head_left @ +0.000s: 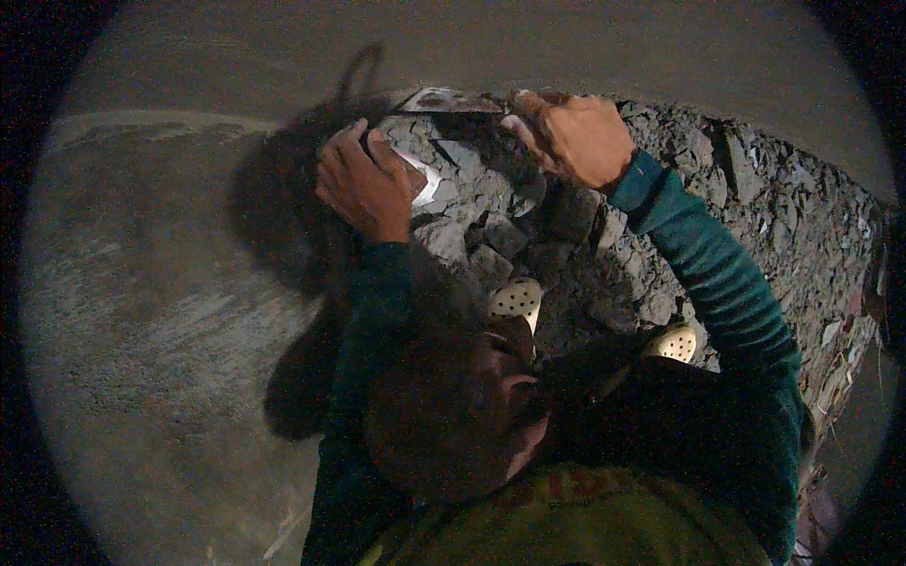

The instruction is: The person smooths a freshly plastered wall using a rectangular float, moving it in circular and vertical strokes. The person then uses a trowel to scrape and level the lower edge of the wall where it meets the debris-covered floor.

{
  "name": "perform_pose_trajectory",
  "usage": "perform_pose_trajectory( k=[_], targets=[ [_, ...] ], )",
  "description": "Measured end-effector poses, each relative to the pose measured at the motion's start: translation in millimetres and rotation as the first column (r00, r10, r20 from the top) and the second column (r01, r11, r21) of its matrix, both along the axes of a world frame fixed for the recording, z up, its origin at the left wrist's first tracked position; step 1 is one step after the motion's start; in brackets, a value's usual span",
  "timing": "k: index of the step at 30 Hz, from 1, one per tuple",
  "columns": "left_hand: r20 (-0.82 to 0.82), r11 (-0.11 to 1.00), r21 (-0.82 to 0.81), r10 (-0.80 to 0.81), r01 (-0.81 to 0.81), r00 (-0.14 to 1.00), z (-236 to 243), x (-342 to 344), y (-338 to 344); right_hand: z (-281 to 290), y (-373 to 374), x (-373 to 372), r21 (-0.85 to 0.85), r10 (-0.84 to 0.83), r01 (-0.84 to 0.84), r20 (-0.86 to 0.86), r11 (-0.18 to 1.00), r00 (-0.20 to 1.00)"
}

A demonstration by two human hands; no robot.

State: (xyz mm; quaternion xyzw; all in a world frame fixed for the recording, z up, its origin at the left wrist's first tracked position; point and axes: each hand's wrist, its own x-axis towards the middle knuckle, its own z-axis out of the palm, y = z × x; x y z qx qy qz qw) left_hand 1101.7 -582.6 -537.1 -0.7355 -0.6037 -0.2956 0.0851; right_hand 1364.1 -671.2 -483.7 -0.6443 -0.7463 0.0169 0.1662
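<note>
My left hand (368, 184) is at the upper left, on the edge of a heap of broken grey clay lumps (491, 226). Its fingers curl in, the index finger and thumb close together; what they hold, if anything, is hidden. Against the thumb side lies a bright white-edged scrap (429, 181). To the right, my right hand (576, 137) closes on the end of a flat, pale-edged plate (451, 100), which stretches left along the far edge of the heap. Its exact kind is too dim to tell.
Cream perforated clogs (517, 300) on my feet stand among the lumps. Smooth grey-brown ground (160, 283) spreads to the left, with my dark shadow across it. More broken clay (783, 217) continues to the right, with dry straw-like bits near its edge.
</note>
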Motion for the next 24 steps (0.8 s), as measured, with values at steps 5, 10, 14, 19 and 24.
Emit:
perform_pose_trajectory(
  k=[5,10,14,19,24],
  targets=[
    [-0.004,0.999,0.03,-0.044,0.044,0.999,-2,-1,2,3,-3,22,-0.084,-0.028,0.033,0.059,0.996,0.998],
    [-0.037,0.996,0.087,-0.028,0.031,0.999,-4,-2,3,-9,-29,66,-0.085,-0.039,0.053,0.168,0.995,0.985],
    [0.004,0.994,0.106,-0.034,0.033,0.999,6,2,0,-16,-44,90,-0.019,-0.085,0.089,0.144,0.996,0.986],
    [-0.088,0.998,0.07,0.006,0.0,0.996,3,-3,4,-3,-60,109,-0.013,-0.108,0.11,0.128,0.994,0.986],
    [-0.023,0.989,0.139,-0.037,0.04,0.999,6,4,-1,-13,-69,136,-0.115,-0.123,0.158,0.262,0.981,0.957]
  ],
)
